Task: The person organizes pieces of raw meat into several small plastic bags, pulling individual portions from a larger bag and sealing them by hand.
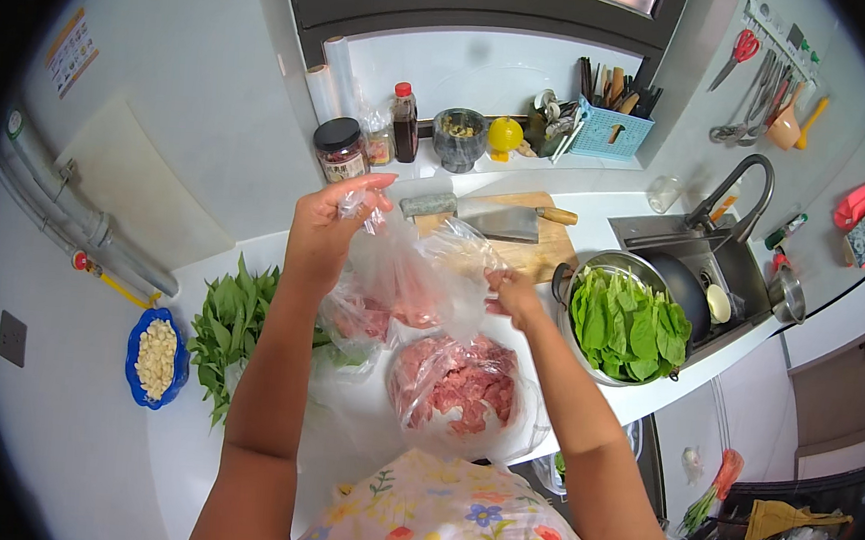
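Observation:
My left hand (339,211) is raised, its fingers closed on the gathered top of a clear plastic bag (410,268) that has pink raw meat in its lower part. At the right side of that bag, my right hand (510,294) pinches the thin plastic with bent fingers. Just below, an opened plastic bag of raw meat pieces (469,393) rests on the white counter (347,414). Another bag with meat (361,318) lies behind my left wrist, partly hidden.
Leafy greens (229,323) and a blue bowl of peeled garlic (156,356) are at left. A cleaver (507,222) and stone pestle (429,204) lie on a wooden cutting board (546,259). A steel pot of green leaves (624,328) stands beside the sink (754,292). Jars line the back.

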### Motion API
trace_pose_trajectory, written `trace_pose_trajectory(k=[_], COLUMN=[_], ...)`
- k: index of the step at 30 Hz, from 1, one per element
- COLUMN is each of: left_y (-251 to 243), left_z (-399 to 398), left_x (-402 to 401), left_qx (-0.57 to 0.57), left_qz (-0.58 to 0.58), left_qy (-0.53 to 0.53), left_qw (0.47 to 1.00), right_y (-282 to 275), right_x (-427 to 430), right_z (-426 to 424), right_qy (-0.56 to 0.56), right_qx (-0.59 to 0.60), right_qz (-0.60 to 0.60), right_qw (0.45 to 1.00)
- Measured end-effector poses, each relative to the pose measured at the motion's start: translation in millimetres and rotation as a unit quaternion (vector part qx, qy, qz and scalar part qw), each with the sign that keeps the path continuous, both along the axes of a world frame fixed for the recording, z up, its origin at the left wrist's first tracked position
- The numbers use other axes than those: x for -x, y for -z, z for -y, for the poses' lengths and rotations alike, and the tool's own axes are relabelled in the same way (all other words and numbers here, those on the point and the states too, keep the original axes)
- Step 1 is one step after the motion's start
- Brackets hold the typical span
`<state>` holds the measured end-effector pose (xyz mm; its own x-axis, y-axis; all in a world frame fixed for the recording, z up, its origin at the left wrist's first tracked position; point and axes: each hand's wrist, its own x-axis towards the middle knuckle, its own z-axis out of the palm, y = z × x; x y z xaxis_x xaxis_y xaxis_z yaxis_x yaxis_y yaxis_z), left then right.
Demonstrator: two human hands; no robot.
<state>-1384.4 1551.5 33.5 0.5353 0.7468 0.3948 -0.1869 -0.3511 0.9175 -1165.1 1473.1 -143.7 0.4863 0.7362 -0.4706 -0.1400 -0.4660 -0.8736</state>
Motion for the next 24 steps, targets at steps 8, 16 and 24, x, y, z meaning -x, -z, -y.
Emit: trace_pose_trajectory(k=[8, 16, 24], left_y=[2.8, -5.0, 41.1], left_z=[-9.1, -18.5, -35.8], left_x=[0.6, 6.8, -12.4], left_qx=[0.028, 0.051, 0.014], left_qz=[0.033, 0.049, -0.086], left_qy=[-0.025, -0.007, 0.081], left_qw=[0.999, 0.997, 0.993], right_y=[53.8, 4.1, -66.6], right_x=[74.3, -9.6, -18.7], right_z=[-1.9, 24.0, 76.7], right_qy=[-0.407, -0.035, 0.045], right_qx=[-0.002, -0.132, -0.285], right_qz=[0.379, 0.253, -0.119], right_qw=[0.831, 0.958, 0.950])
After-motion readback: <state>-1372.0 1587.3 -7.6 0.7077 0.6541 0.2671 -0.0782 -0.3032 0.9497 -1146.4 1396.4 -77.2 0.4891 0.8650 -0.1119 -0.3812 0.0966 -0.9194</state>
